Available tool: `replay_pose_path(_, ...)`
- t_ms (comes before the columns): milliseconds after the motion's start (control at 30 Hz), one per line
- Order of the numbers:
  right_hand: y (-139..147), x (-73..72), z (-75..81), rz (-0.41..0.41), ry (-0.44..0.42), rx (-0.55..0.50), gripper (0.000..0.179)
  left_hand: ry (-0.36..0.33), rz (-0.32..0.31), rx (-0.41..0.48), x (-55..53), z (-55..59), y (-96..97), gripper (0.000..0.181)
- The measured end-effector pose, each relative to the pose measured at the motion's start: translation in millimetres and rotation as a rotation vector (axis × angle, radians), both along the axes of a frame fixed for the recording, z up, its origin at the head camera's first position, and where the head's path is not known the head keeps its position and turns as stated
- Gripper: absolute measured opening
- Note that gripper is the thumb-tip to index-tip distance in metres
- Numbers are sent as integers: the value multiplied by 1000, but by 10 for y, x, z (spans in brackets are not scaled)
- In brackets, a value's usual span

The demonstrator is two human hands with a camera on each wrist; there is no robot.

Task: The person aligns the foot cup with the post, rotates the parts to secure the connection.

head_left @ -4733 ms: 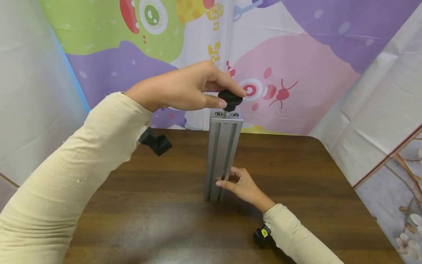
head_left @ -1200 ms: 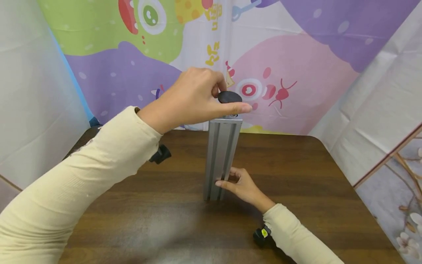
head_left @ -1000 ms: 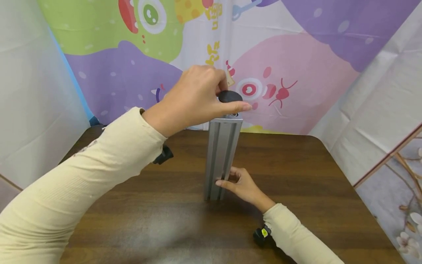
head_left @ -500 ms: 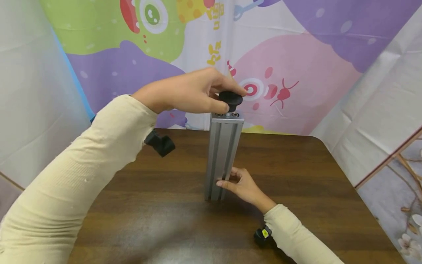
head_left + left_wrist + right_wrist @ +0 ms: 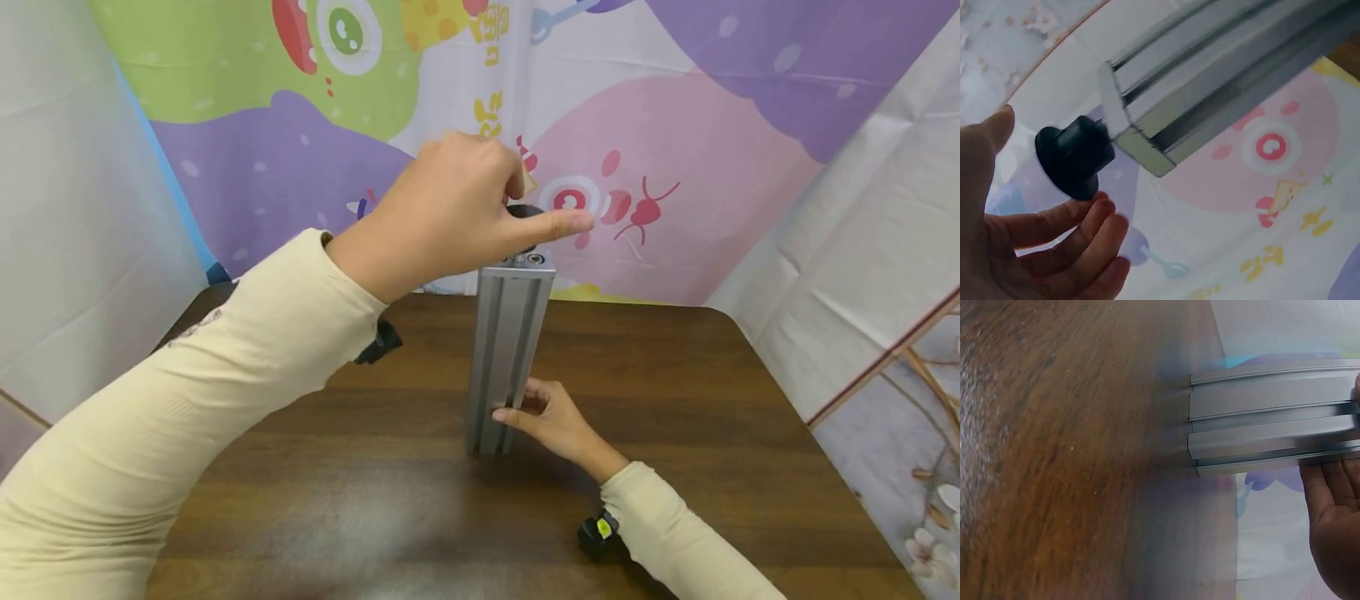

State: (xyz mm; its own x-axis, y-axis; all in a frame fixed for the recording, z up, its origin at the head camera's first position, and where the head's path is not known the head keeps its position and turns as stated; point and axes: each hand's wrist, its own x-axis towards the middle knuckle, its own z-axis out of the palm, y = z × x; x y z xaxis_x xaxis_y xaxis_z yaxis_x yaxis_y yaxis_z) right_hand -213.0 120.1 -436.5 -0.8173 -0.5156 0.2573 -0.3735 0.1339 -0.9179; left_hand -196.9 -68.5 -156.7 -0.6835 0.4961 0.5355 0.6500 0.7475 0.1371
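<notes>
An aluminium profile (image 5: 510, 350) stands upright on the table, with two slots running down its front. From its capped top end rises a black levelling foot (image 5: 1072, 156), a wide disc on a narrower hub, mostly hidden by my left hand (image 5: 446, 208) in the head view. In the left wrist view that hand's thumb is spread away from the disc. Its loosely bent fingers lie close to the disc's rim; whether they touch it I cannot tell. Low on the profile, my right hand (image 5: 558, 425) grips it between thumb and fingers.
A dark wooden table (image 5: 337, 467) bears the profile. Behind it hangs a cartoon-printed cloth (image 5: 637, 150), with white cloth at both sides. Black wrist devices (image 5: 596, 533) sit on the sleeves.
Half a second ago the left thumb and fingers were on the levelling foot. Now the hand is turned, with its thumb extended off the foot. An earlier frame shows a similar turn. The right hand stays put.
</notes>
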Motion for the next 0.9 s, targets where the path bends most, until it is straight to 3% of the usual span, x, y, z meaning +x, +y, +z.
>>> replay_pose_path(67, -2, -4, -2, 4, -3, -5, 24, 66, 19, -27, 7, -24, 24, 67)
replay_pose_path(167, -6, -7, 1, 1, -8, -4, 24, 96, 28, -47, 10, -47, 39, 66)
replay_pose_path(233, -7, -6, 6, -2, -10, 0, 24, 80, -10, -52, 1, -44, 37, 60)
replay_pose_path(300, -8, -3, 11, -4, -9, 2, 23, 6, -79, -41, -16, -19, 19, 46)
replay_pose_path(367, -5, -1, 13, -5, -3, 7, 22, -145, -182, -8, -48, 27, -21, 27)
replay_pose_path(400, -2, -2, 12, -7, 0, 11, 21, -262, -247, 21, -68, 56, -50, 21)
replay_pose_path(500, 1, -2, 17, -20, 7, 31, 19, -627, -388, 125, -125, 135, -150, 31)
replay_pose_path(567, 0, -5, 27, -30, 5, 50, 19, -809, -438, 183, -155, 164, -200, 38)
replay_pose_path(600, -3, -2, 32, -34, 0, 55, 19, -861, -448, 203, -161, 169, -216, 41)
replay_pose_path(733, -7, 3, 37, -39, -17, 64, 21, -901, -455, 225, -182, 160, -226, 43)
replay_pose_path(800, -5, 6, 33, -39, -22, 63, 22, -872, -442, 225, -182, 147, -214, 42)
replay_pose_path(833, -4, 7, 31, -38, -22, 61, 22, -814, -420, 217, -177, 140, -201, 39)
replay_pose_path(900, -3, 10, 29, -35, -19, 57, 22, -603, -348, 167, -152, 114, -164, 35)
